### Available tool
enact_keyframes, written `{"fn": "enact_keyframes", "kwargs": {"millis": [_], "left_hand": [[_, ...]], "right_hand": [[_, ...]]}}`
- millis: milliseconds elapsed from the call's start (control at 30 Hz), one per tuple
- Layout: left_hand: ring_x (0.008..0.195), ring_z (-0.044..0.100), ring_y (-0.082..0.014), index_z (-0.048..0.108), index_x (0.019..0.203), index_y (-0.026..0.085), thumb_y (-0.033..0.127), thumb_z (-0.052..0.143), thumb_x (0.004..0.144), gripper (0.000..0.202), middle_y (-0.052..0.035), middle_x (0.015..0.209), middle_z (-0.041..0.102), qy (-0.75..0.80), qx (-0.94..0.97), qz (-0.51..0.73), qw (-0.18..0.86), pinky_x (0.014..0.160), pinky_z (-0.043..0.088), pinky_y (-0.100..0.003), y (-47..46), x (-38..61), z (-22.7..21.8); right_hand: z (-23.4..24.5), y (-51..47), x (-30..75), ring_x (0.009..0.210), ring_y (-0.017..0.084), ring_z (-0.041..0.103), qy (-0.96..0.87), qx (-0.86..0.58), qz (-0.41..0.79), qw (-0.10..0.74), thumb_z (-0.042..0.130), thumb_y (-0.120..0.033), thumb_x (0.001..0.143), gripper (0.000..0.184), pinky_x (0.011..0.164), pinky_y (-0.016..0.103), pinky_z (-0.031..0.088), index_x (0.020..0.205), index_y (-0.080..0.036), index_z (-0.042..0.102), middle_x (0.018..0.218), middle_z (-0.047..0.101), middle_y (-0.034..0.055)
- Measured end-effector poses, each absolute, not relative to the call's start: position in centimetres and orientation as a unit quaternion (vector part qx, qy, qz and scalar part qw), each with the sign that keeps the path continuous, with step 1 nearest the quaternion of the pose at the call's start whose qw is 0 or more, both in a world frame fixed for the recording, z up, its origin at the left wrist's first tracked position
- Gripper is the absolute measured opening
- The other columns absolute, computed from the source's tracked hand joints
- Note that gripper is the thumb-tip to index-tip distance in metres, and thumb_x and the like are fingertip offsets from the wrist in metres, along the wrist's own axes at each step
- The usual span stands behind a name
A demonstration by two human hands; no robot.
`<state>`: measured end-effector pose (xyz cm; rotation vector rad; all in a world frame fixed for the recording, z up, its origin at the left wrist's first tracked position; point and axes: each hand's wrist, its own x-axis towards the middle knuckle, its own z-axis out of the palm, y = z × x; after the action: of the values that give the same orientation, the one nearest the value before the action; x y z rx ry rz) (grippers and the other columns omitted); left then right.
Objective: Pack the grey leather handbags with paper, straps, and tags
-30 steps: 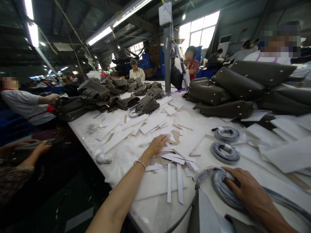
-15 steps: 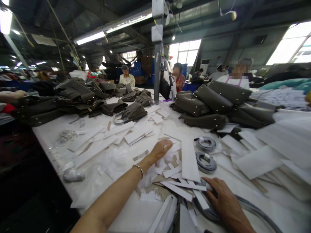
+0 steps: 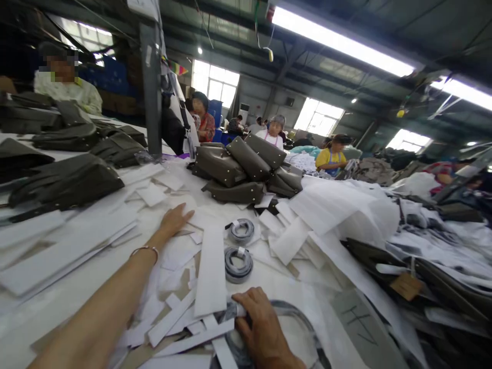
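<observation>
My left hand (image 3: 176, 218), a bracelet on its wrist, reaches over the table with its fingers stretched out beside loose white card and paper scraps (image 3: 180, 259). Nothing shows in its grasp. Nearer me, my right hand (image 3: 265, 325) is curled over a loosely coiled grey strap (image 3: 298, 312), the thumb and forefinger around its white-wrapped part. Two tidy coils of grey strap, an upper one (image 3: 241, 230) and a lower one (image 3: 239, 265), lie just beyond it. Left of these is a long white foam strip (image 3: 211, 271), its near end by narrow white strips (image 3: 198, 338).
Dark olive bags are piled behind the coils (image 3: 246, 164) and at the left (image 3: 65, 179). White foam sheets (image 3: 338, 205) cover the right side. A grey post (image 3: 151, 92) rises from the table's far part. Several people sit at work beyond.
My view has swung right, so the table things sit farther left and more of the right side shows. My left hand has moved slightly away from me; my right hand stays at the loose strap.
</observation>
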<state>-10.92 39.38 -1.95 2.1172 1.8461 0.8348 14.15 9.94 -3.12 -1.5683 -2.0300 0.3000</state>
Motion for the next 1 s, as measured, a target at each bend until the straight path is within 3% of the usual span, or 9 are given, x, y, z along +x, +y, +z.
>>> {"fn": "enact_keyframes", "kwargs": {"millis": [167, 367, 500, 633, 733, 833, 933, 1000], "left_hand": [[0.119, 0.058, -0.031, 0.048, 0.129, 0.014, 0.045, 0.054, 0.082, 0.056, -0.0154, 0.13, 0.06, 0.607, 0.719, 0.281, 0.188, 0.102, 0.043, -0.04, 39.0, -9.8, -2.9], [0.096, 0.064, -0.0227, 0.048, 0.117, 0.017, 0.029, 0.049, 0.077, 0.042, -0.0068, 0.104, 0.066, 0.565, 0.726, 0.302, 0.251, 0.086, 0.05, -0.034, 34.2, -10.3, -1.6], [0.08, 0.059, -0.0186, 0.053, 0.109, 0.02, 0.024, 0.051, 0.072, 0.037, 0.0014, 0.082, 0.061, 0.562, 0.728, 0.299, 0.256, 0.076, 0.048, -0.03, 29.0, -10.1, -1.3], [0.074, 0.058, -0.0171, 0.057, 0.103, 0.02, 0.028, 0.054, 0.074, 0.03, 0.0019, 0.078, 0.062, 0.535, 0.748, 0.282, 0.274, 0.07, 0.046, -0.027, 24.9, -10.1, -1.3], [0.071, 0.058, -0.0173, 0.06, 0.094, 0.02, 0.04, 0.05, 0.081, 0.026, 0.0015, 0.076, 0.063, 0.486, 0.783, 0.259, 0.291, 0.066, 0.047, -0.027, 22.7, -11.5, -0.6], [0.078, 0.06, -0.0197, 0.062, 0.08, 0.02, 0.052, 0.041, 0.089, 0.039, -0.001, 0.079, 0.065, 0.462, 0.808, 0.246, 0.269, 0.074, 0.05, -0.031, 23.1, -14.3, -0.1], [0.103, 0.059, -0.0235, 0.064, 0.094, 0.021, 0.048, 0.041, 0.092, 0.036, -0.0055, 0.103, 0.067, 0.513, 0.795, 0.258, 0.195, 0.098, 0.045, -0.038, 24.0, -17.3, 0.0], [0.11, 0.057, -0.0247, 0.065, 0.101, 0.021, 0.045, 0.048, 0.093, 0.031, -0.0085, 0.113, 0.066, 0.564, 0.775, 0.246, 0.146, 0.104, 0.042, -0.042, 24.7, -19.4, 0.0]], "right_hand": [[-2.1, 9.7, 14.1, 0.098, 0.023, 0.054, -0.742, -0.598, 0.144, 0.267, 0.059, 0.0, 0.074, 0.044, 0.091, 0.038, 0.041, 0.112, -0.022, 0.065, 0.1, 0.063, 0.0054], [-1.3, 9.8, 13.9, 0.101, 0.024, 0.054, -0.739, -0.605, 0.144, 0.259, 0.061, -0.004, 0.076, 0.04, 0.092, 0.036, 0.042, 0.112, -0.021, 0.068, 0.102, 0.065, 0.006], [-1.8, 9.7, 14.5, 0.103, 0.026, 0.055, -0.751, -0.586, 0.148, 0.268, 0.06, -0.008, 0.079, 0.037, 0.095, 0.039, 0.043, 0.115, -0.017, 0.068, 0.105, 0.066, 0.0094], [-2.1, 10.0, 14.6, 0.104, 0.027, 0.057, -0.763, -0.567, 0.145, 0.275, 0.061, -0.011, 0.08, 0.035, 0.097, 0.041, 0.043, 0.114, -0.016, 0.068, 0.106, 0.067, 0.0108], [-1.5, 9.6, 13.9, 0.102, 0.026, 0.058, -0.762, -0.572, 0.131, 0.273, 0.062, -0.009, 0.078, 0.034, 0.094, 0.038, 0.045, 0.111, -0.017, 0.069, 0.104, 0.067, 0.0098], [-1.4, 9.8, 13.4, 0.101, 0.026, 0.059, -0.759, -0.578, 0.114, 0.277, 0.062, -0.009, 0.077, 0.034, 0.092, 0.037, 0.047, 0.109, -0.018, 0.07, 0.101, 0.068, 0.0085], [-2.3, 9.8, 14.0, 0.099, 0.027, 0.061, -0.76, -0.573, 0.104, 0.289, 0.062, -0.012, 0.078, 0.033, 0.092, 0.039, 0.048, 0.109, -0.018, 0.07, 0.1, 0.068, 0.0092], [-3.6, 10.0, 14.9, 0.099, 0.027, 0.062, -0.765, -0.56, 0.098, 0.303, 0.06, -0.017, 0.08, 0.032, 0.091, 0.041, 0.049, 0.11, -0.019, 0.07, 0.101, 0.069, 0.0098]]}}
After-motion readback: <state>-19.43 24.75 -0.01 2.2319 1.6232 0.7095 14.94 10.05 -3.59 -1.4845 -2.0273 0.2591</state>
